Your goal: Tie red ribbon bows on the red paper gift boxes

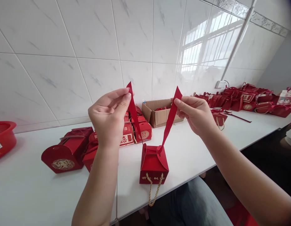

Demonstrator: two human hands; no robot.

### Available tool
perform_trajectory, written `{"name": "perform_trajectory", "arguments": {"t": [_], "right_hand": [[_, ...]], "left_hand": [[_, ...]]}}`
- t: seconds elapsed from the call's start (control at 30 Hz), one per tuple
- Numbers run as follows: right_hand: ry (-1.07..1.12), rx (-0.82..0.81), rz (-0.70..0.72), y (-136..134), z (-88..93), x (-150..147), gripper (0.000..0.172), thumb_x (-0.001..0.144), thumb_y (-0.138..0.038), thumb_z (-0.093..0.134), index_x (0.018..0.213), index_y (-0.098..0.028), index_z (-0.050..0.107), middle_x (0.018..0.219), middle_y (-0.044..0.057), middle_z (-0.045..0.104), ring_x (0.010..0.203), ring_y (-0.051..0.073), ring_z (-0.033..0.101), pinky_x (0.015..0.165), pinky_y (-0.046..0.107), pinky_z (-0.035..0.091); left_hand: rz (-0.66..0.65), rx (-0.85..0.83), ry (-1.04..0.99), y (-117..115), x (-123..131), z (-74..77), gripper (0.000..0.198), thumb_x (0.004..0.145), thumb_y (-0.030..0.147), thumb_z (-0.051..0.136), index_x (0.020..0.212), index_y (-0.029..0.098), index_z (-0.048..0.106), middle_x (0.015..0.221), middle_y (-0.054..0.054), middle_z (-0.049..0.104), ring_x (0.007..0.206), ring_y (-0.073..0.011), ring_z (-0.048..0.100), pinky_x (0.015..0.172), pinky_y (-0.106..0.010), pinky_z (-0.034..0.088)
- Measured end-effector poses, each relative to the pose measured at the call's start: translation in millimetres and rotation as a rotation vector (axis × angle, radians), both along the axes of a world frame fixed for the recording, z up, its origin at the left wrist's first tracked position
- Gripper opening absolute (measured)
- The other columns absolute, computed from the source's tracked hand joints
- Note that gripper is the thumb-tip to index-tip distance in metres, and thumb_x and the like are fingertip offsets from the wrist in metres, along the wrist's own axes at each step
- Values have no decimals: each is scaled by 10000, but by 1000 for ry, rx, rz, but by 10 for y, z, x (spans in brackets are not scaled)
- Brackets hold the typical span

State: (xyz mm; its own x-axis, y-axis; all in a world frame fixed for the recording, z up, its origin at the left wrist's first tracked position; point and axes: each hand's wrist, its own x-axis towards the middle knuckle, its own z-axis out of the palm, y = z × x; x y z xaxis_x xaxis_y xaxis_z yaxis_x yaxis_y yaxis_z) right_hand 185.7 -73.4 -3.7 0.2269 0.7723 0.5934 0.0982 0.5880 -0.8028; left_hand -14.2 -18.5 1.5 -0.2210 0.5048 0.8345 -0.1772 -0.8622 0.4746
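A small red gift box (154,164) with gold lettering stands upright near the table's front edge, and its gold cord handle (155,191) hangs over that edge. A red ribbon (169,121) runs through the folded top of the box, with its two ends raised apart in a V. My left hand (112,111) pinches one ribbon end between thumb and fingers. The other end is pinched by my right hand (193,113) at about the same height. Neither hand touches the box itself.
Several red boxes (65,153) stand to the left, partly behind my left arm. An open cardboard box (159,117) is at the wall. A red plastic basket (5,139) sits far left. Many finished-looking red boxes (249,97) crowd the right end of the white table (197,150).
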Motion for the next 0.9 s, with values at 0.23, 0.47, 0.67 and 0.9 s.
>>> {"name": "perform_trajectory", "arguments": {"t": [0.23,0.47,0.67,0.9], "right_hand": [[-13,22,-15,12,39,-12,200,749,-410,694,788,-215,714,666,2,604,548,78,497,435,217,364],[-79,75,-45,37,78,-69,228,782,-437,651,833,-222,709,779,17,654,597,89,536,448,227,389],[-83,98,-20,42,50,-85,235,796,-447,635,849,-230,707,803,19,659,629,99,566,456,235,398],[-96,80,-44,55,30,-96,235,804,-447,624,856,-233,703,830,21,671,718,131,609,522,252,455]], "left_hand": [[12,-52,93,-32,-2,-10,213,760,341,698,951,255,657,850,14,726,864,-177,689,782,-305,567],[29,-72,107,-62,0,-30,263,788,374,663,1017,275,583,879,23,718,928,-175,673,746,-285,544],[27,-110,69,-70,6,-26,246,781,377,667,973,264,563,870,11,705,964,-185,662,795,-318,538],[37,-76,-6,-60,23,-26,179,771,306,691,918,255,604,793,27,694,878,-163,678,770,-294,540]]}}
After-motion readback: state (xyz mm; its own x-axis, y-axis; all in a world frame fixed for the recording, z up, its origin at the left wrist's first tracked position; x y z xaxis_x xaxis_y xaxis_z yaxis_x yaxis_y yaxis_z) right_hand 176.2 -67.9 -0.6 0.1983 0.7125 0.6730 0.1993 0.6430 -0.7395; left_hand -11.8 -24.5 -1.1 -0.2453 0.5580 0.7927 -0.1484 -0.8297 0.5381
